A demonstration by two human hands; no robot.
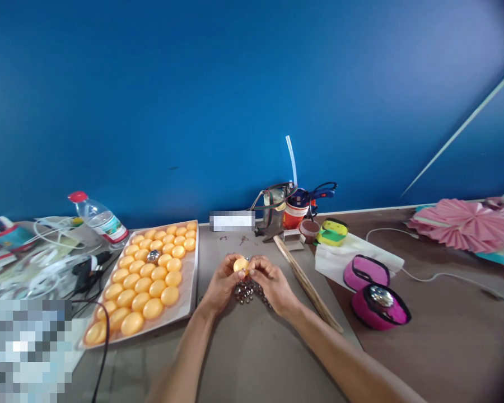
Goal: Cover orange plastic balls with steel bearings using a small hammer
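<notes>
Between my hands is an orange ball (241,266), held above the grey work surface. My left hand (225,280) has its fingers wrapped round the ball from the left. My right hand (271,282) pinches at the ball's right side; whatever its fingertips hold is too small to make out. Just beneath my hands lies a pile of small shiny dark beads or gems (245,293), partly hidden by the right hand. To the left, a shallow white tray (194,263) carries rows of similar orange balls, with one silver-studded ball (153,256) among them.
A wooden stick (306,282) lies right of my hands. Behind stand a glass jar (274,210) and a red cup (294,215). Two pink bands (378,313) and a yellow-green sponge-like item (332,232) sit right. A plastic bottle (103,221) leans left beside tangled cables (46,268).
</notes>
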